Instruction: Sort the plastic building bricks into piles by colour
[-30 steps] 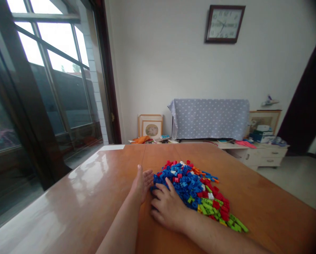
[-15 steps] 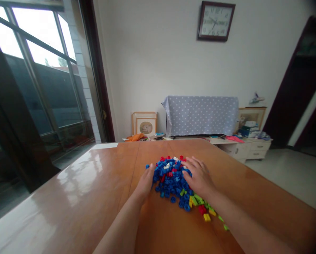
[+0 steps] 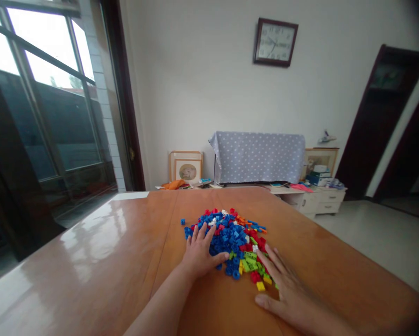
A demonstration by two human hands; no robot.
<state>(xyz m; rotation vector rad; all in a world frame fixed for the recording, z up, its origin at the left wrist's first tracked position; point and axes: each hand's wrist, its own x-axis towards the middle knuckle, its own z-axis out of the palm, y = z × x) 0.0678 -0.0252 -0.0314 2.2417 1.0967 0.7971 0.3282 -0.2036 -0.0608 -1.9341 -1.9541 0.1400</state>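
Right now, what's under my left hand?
Blue toy bricks show just beyond your left hand, with brown tabletop nearer you. Whatever lies directly beneath the hand is covered, so I can't tell.

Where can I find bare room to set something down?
The glossy brown wooden table is bare between its left edge and the left hand; also beyond the right hand, toward the right edge. Crowded: the multicoloured plastic brick pile.

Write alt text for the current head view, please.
An open left hand and open right hand are at the near side of a multicoloured brick pile on a wooden table. A dotted cloth and wall clock are behind.
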